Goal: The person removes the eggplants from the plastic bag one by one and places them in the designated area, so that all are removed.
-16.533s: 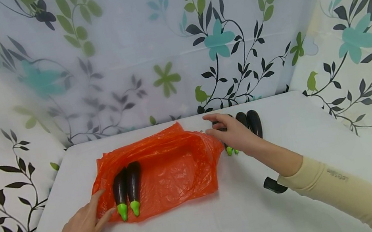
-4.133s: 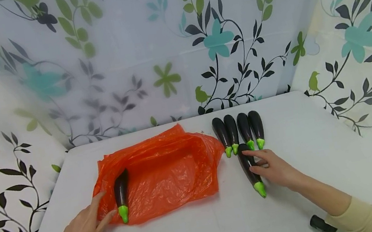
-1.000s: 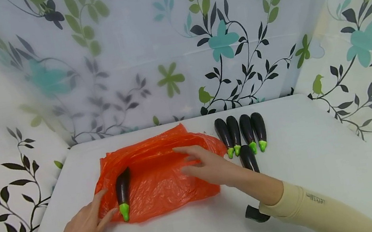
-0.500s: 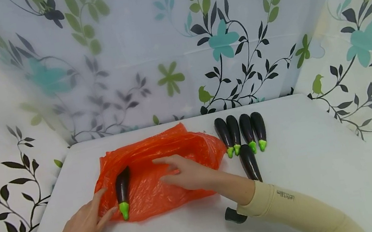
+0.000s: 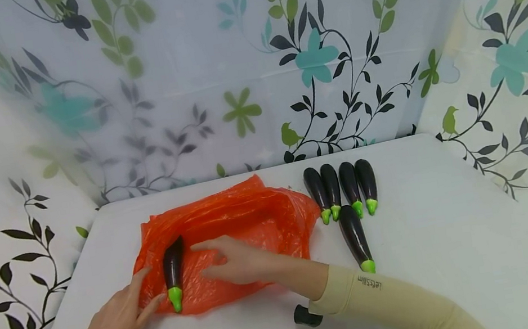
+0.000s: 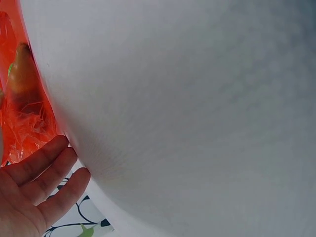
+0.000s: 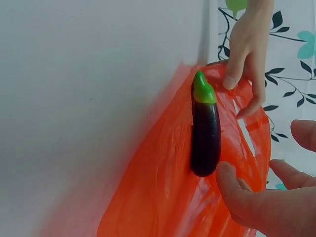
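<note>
A dark purple eggplant (image 5: 173, 266) with a bright green cap lies on the left part of an opened red plastic bag (image 5: 291, 206). My left hand (image 5: 113, 323) rests on the bag's left edge, beside this eggplant, fingers extended. Over the middle of the bag, my right hand (image 5: 237, 259) holds nothing, its thumb and fingers spread toward the eggplant from the right. In the right wrist view, the thumb shows close to the eggplant's (image 7: 205, 133) dark end. Another eggplant (image 5: 355, 236) lies to the right of the bag, cap toward me.
Several more eggplants (image 5: 358, 187) lie side by side at the back right of the white table (image 5: 458, 226), caps toward me. A curtain (image 5: 170, 82) printed with leaves and flowers hangs behind the table. A black wrist device (image 5: 307, 316) sits under the right sleeve (image 5: 381, 300).
Of two eggplants first on the bag, one now lies on the table in front of the row. My right hand has since let go and moved left over the bag. My left hand stays put.
</note>
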